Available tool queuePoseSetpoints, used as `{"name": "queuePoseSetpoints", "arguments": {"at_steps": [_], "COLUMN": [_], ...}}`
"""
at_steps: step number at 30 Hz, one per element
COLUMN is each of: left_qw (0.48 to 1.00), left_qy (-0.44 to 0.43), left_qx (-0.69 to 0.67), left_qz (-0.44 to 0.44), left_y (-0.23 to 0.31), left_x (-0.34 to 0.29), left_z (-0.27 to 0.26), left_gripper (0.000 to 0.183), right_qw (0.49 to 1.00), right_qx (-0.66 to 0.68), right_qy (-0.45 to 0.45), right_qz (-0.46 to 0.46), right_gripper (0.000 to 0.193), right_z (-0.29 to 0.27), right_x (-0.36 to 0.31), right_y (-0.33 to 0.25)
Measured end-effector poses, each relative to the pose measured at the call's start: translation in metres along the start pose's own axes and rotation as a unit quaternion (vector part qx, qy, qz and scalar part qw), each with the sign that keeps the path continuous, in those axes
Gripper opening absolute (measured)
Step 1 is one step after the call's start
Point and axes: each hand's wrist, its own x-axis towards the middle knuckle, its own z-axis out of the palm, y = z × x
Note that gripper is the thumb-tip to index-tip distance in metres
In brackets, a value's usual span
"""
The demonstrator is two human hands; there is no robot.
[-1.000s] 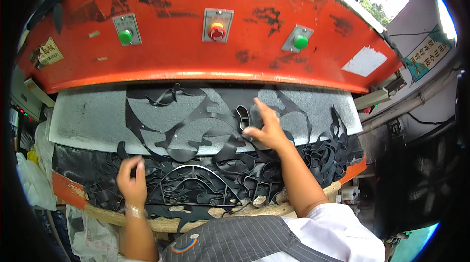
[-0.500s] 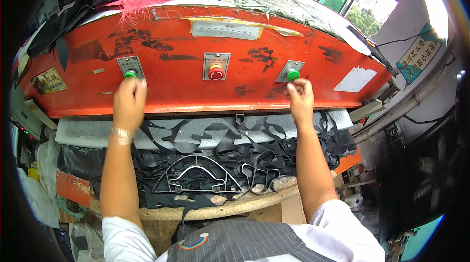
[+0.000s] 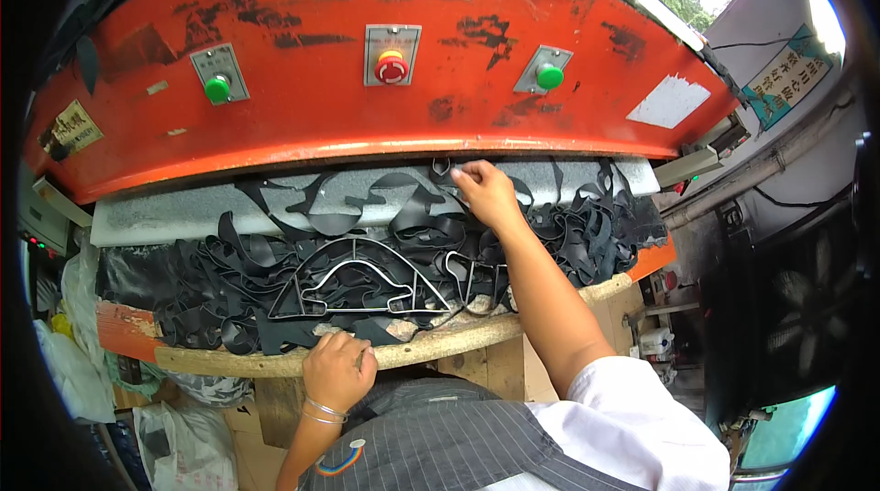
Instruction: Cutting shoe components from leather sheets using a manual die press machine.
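My right hand (image 3: 488, 196) reaches under the press's lower edge. Its thumb and forefinger are slightly apart, right beside a small metal cutting die (image 3: 442, 166) on the pale grey pad (image 3: 147, 218); whether they touch it I cannot tell. My left hand (image 3: 339, 368), loosely curled, is at the near wooden edge (image 3: 440, 342), with nothing visible in it. Beyond that hand lies a large arched metal cutting die (image 3: 298, 285) on tangled black strips of sheet scrap (image 3: 234, 294). Another, smaller metal die (image 3: 467, 280) lies to its right, partly among the strips.
The red press beam (image 3: 302, 115) spans above the pad. It carries two green buttons, left (image 3: 217, 89) and right (image 3: 549, 77), and a red stop button (image 3: 391, 68) between them. A dark fan (image 3: 807, 308) stands at the right, plastic bags (image 3: 188, 450) at the lower left.
Both hands have left the green buttons. My left hand has come down to the near edge, my right hand inward to the small die. The view has tilted down.
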Motion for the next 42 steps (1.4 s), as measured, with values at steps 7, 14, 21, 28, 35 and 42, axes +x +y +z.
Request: {"name": "queuePoseSetpoints", "arguments": {"at_steps": [7,14,21,28,35,42], "left_qw": [0.998,0.988,0.974,0.973,0.906,0.933], "left_qy": [-0.051,-0.127,-0.199,-0.187,-0.278,0.331], "left_qx": [-0.034,-0.084,-0.095,-0.123,-0.292,-0.033], "left_qz": [0.023,0.002,-0.045,-0.061,-0.129,0.135], "left_y": [-0.024,-0.057,-0.065,-0.072,-0.057,-0.115], "left_x": [0.023,0.036,0.063,0.057,0.128,0.307], "left_z": [0.020,0.025,0.034,0.028,-0.034,-0.088], "left_gripper": [0.007,0.007,0.008,0.012,0.015,0.018], "right_qw": [0.981,0.973,0.985,0.964,0.957,0.902], "right_qx": [-0.180,0.151,-0.111,-0.171,-0.133,0.205], "right_qy": [0.047,-0.102,0.046,-0.050,-0.014,0.279], "right_qz": [-0.060,0.142,-0.128,-0.200,-0.257,-0.258], "right_gripper": [0.056,0.032,0.052,0.068,0.069,0.023], "right_z": [0.051,-0.002,0.067,0.062,0.048,-0.031], "right_x": [0.048,0.064,0.140,0.125,0.131,0.142], "right_y": [0.009,0.024,0.005,0.011,0.021,-0.068]}}
